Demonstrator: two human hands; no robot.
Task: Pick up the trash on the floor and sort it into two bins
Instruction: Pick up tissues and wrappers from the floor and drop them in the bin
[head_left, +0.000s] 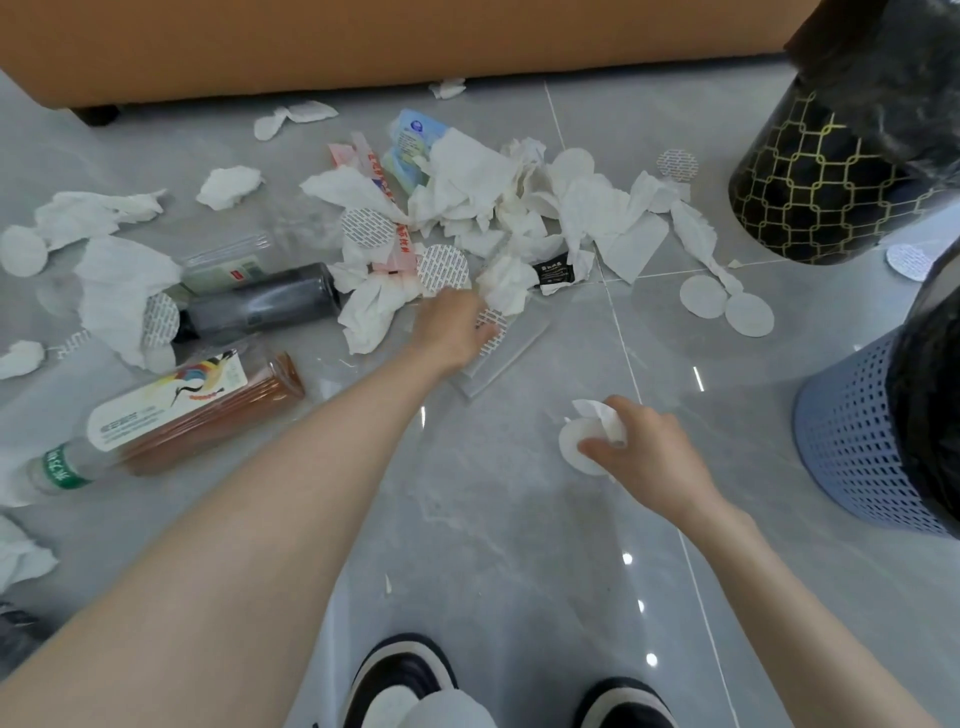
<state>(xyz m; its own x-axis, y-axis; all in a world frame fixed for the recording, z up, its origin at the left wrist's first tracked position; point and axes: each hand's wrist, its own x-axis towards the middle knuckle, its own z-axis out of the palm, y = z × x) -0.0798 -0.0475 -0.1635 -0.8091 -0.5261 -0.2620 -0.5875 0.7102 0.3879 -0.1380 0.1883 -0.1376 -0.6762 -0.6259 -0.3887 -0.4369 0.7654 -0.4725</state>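
A glossy grey marble-tiled floor (493, 525) ran to a tan sofa base (363, 47). Crumpled white tissues (467, 197) littered the middle of the floor. My left hand (452, 332) lay on a printed round foil seal (492, 323), though I cannot tell its grip. My right hand (649, 462) pinched a white round pad with tissue (576, 447). A black gold-lattice bin (810, 176) and a blue perforated plastic bin (852, 441) stood at the right.

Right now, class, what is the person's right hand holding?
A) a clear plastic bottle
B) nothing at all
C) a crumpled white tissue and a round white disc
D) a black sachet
C: the right hand pinches a crumpled white tissue together with a round white disc just above the floor.
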